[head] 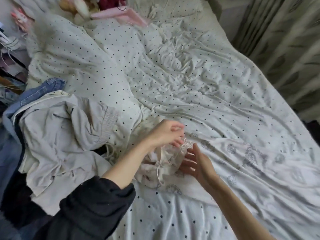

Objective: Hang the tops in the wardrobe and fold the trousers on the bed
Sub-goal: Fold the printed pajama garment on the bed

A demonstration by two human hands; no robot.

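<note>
On the rumpled bed [173,75], both the left hand [166,134] and right hand [195,163] hover loose-fingered over printed trousers [242,153], spread for folding.

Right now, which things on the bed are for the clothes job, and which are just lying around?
For the job:
- printed white trousers, spread on the bed
- grey garment
- blue jeans
- left hand and right hand at the trousers' drawstring waist

Just lying about:
- dotted duvet
- pink item
- stuffed toy
- curtain

Duvet [155,75] white w/ black dots – trousers [251,153] white, grey prints – jeans [39,92] blue.
</note>
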